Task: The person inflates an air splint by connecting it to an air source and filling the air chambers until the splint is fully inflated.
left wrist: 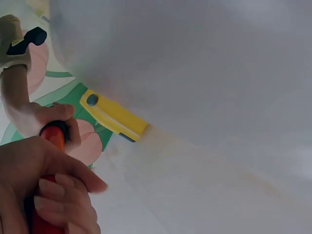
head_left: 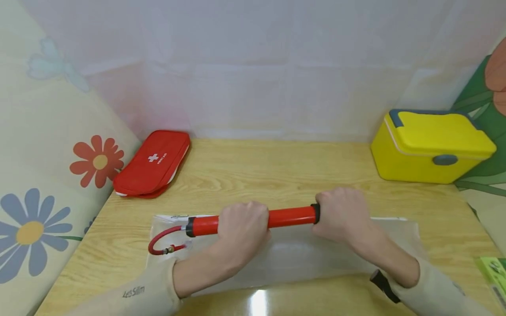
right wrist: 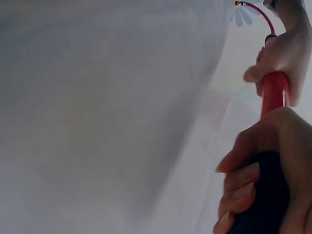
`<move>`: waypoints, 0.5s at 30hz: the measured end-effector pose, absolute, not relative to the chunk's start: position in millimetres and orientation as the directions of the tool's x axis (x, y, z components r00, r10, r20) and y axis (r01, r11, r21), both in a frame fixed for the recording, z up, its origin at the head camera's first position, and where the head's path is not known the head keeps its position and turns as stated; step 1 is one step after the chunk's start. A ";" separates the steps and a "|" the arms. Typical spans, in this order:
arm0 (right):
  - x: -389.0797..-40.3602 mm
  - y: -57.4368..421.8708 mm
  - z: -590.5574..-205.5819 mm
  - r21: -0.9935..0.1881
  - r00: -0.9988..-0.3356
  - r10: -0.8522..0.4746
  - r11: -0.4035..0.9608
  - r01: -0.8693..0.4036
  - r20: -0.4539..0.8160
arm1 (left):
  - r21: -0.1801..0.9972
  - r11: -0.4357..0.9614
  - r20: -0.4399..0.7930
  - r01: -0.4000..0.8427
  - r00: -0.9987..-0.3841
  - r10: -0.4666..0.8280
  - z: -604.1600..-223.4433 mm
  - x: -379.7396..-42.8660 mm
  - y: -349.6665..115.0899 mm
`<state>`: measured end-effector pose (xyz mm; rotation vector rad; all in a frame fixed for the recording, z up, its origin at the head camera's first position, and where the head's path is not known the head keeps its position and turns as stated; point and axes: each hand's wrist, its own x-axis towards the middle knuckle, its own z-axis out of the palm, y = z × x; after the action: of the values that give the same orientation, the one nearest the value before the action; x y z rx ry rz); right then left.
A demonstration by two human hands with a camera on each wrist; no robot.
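Note:
A red hand pump [head_left: 292,217] is held nearly level above the table, its right end slightly higher. My left hand [head_left: 243,226] grips the middle of the red barrel, fingers wrapped round it. At the black-capped right end, my right hand [head_left: 344,215] holds the dark handle [right wrist: 265,195], which it mostly hides in the head view. From the pump's left end a red hose [head_left: 152,240] curves round to a brass-coloured fitting [head_left: 170,249]. Below both hands lies a clear plastic bag [head_left: 308,259], flat on the wooden table [head_left: 276,171].
A red first aid pouch [head_left: 154,164] lies at the back left. At the back right stands a yellow cooler box [head_left: 431,145] with a blue-grey handle. Part of a green packet [head_left: 493,274] shows at the right edge. Patterned cloth hangs round the table.

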<state>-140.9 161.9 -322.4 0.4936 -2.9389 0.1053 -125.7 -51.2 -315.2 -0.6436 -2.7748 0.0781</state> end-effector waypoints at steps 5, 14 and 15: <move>-140.0 172.4 -317.8 -0.062 -0.933 -0.313 0.942 -0.329 0.179 | -0.068 0.887 0.192 0.457 -0.866 0.462 -303.8 -133.2 -68.0; -143.4 227.2 -309.3 0.053 -0.842 -0.304 0.948 -0.314 0.445 | -0.080 0.929 0.217 0.362 -0.903 0.371 -291.5 -132.6 -103.8; -143.7 224.1 -310.5 0.072 -0.824 -0.324 0.941 -0.329 0.464 | -0.068 0.926 0.214 0.371 -0.901 0.377 -292.5 -131.9 -100.3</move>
<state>-143.7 224.1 -310.5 0.4676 -2.6112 0.0157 -131.9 -100.3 -292.5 -0.5625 -2.8616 0.0376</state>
